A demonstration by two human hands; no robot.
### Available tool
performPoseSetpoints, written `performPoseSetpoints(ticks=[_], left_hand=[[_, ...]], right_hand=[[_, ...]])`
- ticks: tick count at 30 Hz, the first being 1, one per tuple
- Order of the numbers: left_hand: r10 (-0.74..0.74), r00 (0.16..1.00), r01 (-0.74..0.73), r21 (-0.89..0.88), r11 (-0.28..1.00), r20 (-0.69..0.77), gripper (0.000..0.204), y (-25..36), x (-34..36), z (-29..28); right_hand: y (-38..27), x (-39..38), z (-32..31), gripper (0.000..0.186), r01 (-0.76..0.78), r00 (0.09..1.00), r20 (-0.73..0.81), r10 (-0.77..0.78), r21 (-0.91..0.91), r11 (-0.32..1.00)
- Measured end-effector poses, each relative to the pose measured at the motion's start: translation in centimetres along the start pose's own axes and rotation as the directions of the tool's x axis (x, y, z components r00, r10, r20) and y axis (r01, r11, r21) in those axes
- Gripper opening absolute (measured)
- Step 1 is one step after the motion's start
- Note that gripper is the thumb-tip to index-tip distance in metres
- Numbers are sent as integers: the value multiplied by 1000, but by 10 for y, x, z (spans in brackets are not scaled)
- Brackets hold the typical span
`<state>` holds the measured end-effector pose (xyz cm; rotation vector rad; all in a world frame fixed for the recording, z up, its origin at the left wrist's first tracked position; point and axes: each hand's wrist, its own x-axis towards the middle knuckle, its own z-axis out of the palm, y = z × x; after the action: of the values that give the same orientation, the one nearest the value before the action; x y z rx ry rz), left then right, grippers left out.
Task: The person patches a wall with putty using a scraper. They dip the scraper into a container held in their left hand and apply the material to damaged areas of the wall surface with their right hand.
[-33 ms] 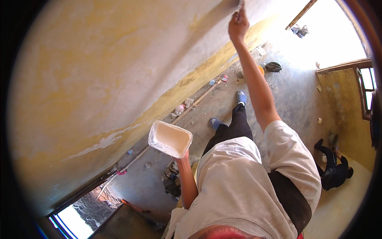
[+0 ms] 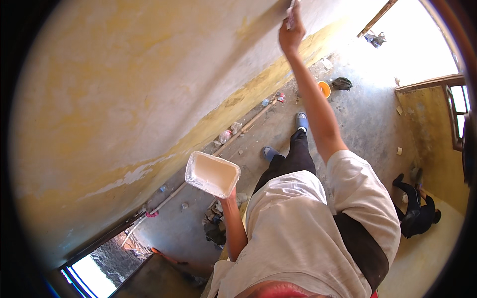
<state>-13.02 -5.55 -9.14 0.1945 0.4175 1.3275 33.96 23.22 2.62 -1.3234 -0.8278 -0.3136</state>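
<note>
In my left hand is a rectangular plastic tub, held from below at its near right corner. Its rim is smeared with white, and a pale cream layer lies inside. My right arm is stretched far up towards the wall. The fingers of my right hand are closed around a slim whitish tool, partly cut off by the picture's top edge; its kind is not clear. Yellow and whitish patches cover the wall, and a shadow falls across it beside my right hand.
Along the wall's foot lie a long pole and plastic bags. An orange bucket and a dark bag are on the floor beyond my feet. Another person in dark clothes is low at the right. A crumpled heap lies near my left arm.
My right hand has shifted slightly left and down with the tool, and more of the orange bucket shows past my forearm. The left hand and tub have stayed in place.
</note>
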Motion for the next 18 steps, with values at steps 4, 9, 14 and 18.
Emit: performPoseSetpoints(ticks=[4,9,14,18], left_hand=[[26,999,-23,92,996,-27,49,3,-3,10],[73,980,-73,3,997,-186,54,7,-6,-9],[82,970,-67,72,995,-229,56,4,-4,-19],[-17,986,14,-20,1000,-167,57,1,-8,-30]], right_hand=[[-22,-173,44,60,36,983,180,-38,15,999],[-87,-373,-5,74,-357,381,922,63,83,930],[-14,-352,-49,47,-365,739,604,299,-13,931],[51,-196,-44,33,-439,864,145,482,-251,863]])
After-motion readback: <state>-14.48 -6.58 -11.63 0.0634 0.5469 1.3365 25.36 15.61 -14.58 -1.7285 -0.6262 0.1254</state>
